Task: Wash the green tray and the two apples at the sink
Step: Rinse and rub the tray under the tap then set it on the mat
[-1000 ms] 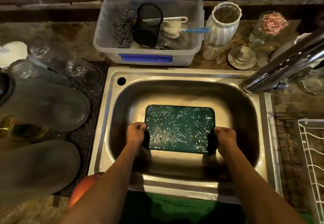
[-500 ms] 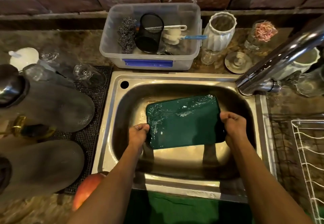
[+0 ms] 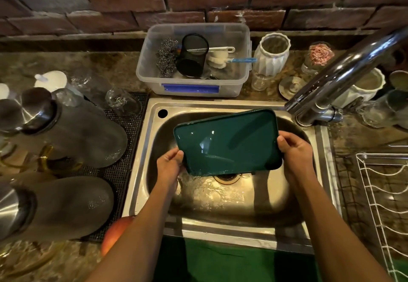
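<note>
The stone counter (image 3: 114, 65) carries a clear bin (image 3: 194, 87) and an apple (image 3: 114, 233).

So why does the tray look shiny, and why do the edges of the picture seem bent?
Head view: the wet green tray mirrors overhead light as small white glints and carries a dark shadow streak; water in the sink glares yellow; the wide-angle lens bows the brick wall and faucet; the apple at the lower left looks soft.

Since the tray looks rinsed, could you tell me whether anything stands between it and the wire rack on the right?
Nothing visible does. Both hands, left hand and right hand, hold the green tray tilted above the sink. Only bare sink rim and counter lie between it and the wire rack; the faucet sits farther back.
</note>
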The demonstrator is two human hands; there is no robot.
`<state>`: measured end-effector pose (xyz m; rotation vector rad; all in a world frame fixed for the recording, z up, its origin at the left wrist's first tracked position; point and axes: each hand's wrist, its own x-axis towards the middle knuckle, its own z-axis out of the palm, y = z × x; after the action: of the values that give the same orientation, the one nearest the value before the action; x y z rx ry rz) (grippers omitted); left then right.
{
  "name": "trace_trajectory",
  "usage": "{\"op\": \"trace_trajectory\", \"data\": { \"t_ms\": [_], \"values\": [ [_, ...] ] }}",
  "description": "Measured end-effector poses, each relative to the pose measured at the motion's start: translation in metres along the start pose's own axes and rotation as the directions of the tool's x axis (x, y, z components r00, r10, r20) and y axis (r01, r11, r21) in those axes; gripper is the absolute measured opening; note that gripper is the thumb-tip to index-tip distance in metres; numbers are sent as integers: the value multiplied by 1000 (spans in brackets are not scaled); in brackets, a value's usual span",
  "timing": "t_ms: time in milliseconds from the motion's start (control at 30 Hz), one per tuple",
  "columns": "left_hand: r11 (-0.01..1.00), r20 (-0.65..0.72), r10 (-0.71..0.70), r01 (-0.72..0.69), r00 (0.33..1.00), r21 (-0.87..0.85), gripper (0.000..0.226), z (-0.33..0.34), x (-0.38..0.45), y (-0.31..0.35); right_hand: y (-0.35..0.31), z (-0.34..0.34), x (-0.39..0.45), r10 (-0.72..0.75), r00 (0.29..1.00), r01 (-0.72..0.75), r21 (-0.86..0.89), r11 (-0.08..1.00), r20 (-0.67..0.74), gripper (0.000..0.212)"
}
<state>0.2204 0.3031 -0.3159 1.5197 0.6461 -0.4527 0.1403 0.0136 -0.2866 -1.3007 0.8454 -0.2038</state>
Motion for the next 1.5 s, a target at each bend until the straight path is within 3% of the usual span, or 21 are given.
{"op": "trace_trajectory", "data": {
  "t_ms": [767, 1067, 1500],
  "values": [
    [961, 75, 175, -154, 982, -229, 33, -38, -58, 29, -29, -16, -62, -26, 994, -6, 289, 957, 109, 31],
    [923, 168, 329, -278, 929, -265, 31, -44, -91, 44, -33, -28, -77, -106, 972, 3, 445, 895, 207, 43],
    [902, 290, 404, -325, 867, -285, 30, -71, -118, 44, -45, -49, -116, -216, 949, 109, 402, 909, 231, 40]
  ]
}}
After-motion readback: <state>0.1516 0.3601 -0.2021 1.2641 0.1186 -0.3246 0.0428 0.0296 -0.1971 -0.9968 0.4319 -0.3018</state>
